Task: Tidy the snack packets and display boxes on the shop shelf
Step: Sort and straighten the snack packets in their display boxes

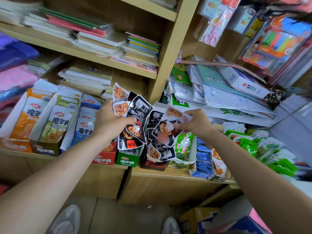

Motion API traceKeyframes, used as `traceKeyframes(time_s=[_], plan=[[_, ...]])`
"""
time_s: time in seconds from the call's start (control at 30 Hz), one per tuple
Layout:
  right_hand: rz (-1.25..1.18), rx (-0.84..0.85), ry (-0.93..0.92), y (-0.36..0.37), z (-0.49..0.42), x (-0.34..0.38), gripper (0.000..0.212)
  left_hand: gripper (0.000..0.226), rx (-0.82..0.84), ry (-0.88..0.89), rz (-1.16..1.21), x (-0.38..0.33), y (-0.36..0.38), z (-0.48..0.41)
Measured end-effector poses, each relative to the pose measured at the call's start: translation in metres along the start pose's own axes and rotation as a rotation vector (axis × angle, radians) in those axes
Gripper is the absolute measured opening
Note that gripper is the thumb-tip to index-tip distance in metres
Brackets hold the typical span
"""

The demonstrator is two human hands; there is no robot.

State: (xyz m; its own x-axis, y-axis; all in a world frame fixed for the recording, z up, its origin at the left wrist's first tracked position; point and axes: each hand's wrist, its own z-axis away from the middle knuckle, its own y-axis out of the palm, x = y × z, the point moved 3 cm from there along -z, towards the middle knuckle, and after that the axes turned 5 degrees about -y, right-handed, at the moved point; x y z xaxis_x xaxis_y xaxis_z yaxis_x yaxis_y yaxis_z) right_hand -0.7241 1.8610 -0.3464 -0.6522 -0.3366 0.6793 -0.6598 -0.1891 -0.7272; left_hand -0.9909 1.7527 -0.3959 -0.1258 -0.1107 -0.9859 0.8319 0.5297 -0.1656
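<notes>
My left hand [110, 120] grips a fanned bunch of black-and-white lotus-root snack packets [133, 115] above the shelf. My right hand [194, 122] pinches more of the same packets [166, 127] just to the right, over a black display box [154, 163] that holds several of them. Left of it stand a green display box [128, 160] and a red display box [104, 158]. Further left, open boxes hold orange packets [29, 119], olive packets [57, 122] and blue packets [84, 129].
Blue sachets [203, 159] and green packets [249, 146] lie to the right on the wooden shelf [177, 176]. Stacked notebooks [87, 78] fill the shelves above, with paper stacks [219, 92] and hanging stationery [276, 41] at right. My shoes and a cardboard box [197, 218] are on the floor.
</notes>
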Motion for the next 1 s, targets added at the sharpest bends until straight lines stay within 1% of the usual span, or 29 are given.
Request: traceKeyframes(time_s=[0.03, 0.1, 0.13, 0.17, 0.2, 0.23, 0.3, 0.33, 0.4, 0.47, 0.5, 0.57, 0.63, 0.73, 0.8, 0.93, 1.0], plan=[[0.006, -0.081, -0.045, -0.007, -0.004, 0.005, 0.012, 0.054, 0.0, 0.002, 0.001, 0.0, 0.0, 0.0], [0.02, -0.214, -0.162, -0.013, -0.013, 0.012, 0.021, 0.054, 0.001, 0.005, 0.006, -0.001, -0.001, 0.001], [0.033, -0.251, -0.224, -0.011, -0.017, 0.016, 0.022, 0.055, 0.001, 0.004, 0.013, -0.001, -0.002, 0.001], [0.084, -0.266, -0.272, -0.005, -0.02, 0.017, 0.019, 0.056, 0.001, 0.003, 0.022, -0.001, -0.002, 0.001], [0.16, -0.255, -0.31, 0.004, -0.023, 0.017, 0.014, 0.056, 0.001, 0.005, 0.027, -0.001, -0.003, 0.001], [0.257, -0.219, -0.325, 0.016, -0.025, 0.014, 0.013, 0.057, 0.003, 0.01, 0.028, -0.001, -0.003, 0.002], [0.435, -0.079, -0.296, 0.042, -0.029, 0.005, 0.023, 0.057, 0.006, 0.016, 0.025, -0.001, -0.003, 0.001], [0.494, -0.023, -0.268, 0.053, -0.032, 0.0, 0.025, 0.057, 0.007, 0.014, 0.022, 0.0, -0.003, 0.0], [0.492, 0.04, -0.237, 0.06, -0.038, 0.0, 0.012, 0.057, 0.004, 0.014, 0.011, 0.0, -0.002, -0.002], [0.443, 0.083, -0.237, 0.061, -0.042, 0.003, 0.028, 0.058, 0.004, 0.016, -0.003, 0.002, -0.001, -0.004], [0.396, 0.092, -0.23, 0.058, -0.042, 0.005, 0.028, 0.058, 0.007, 0.017, -0.008, 0.002, 0.0, -0.004], [0.295, 0.059, -0.232, 0.052, -0.04, 0.005, 0.019, 0.059, 0.012, 0.019, -0.006, 0.002, 0.0, -0.004], [0.256, -0.033, -0.27, 0.047, -0.039, 0.004, 0.012, 0.06, 0.016, 0.023, 0.005, 0.001, -0.001, -0.003], [0.255, -0.129, -0.299, 0.047, -0.044, 0.001, 0.014, 0.06, 0.014, 0.025, 0.009, 0.001, -0.002, -0.002], [0.328, -0.153, -0.286, 0.05, -0.05, 0.002, 0.019, 0.06, 0.014, 0.026, -0.002, 0.001, -0.002, -0.002], [0.56, -0.113, -0.229, 0.066, -0.059, 0.0, 0.023, 0.06, 0.007, 0.03, -0.031, 0.001, -0.001, -0.002], [0.562, -0.125, -0.208, 0.066, -0.059, -0.002, 0.021, 0.059, 0.003, 0.027, -0.032, 0.001, 0.0, -0.003]])
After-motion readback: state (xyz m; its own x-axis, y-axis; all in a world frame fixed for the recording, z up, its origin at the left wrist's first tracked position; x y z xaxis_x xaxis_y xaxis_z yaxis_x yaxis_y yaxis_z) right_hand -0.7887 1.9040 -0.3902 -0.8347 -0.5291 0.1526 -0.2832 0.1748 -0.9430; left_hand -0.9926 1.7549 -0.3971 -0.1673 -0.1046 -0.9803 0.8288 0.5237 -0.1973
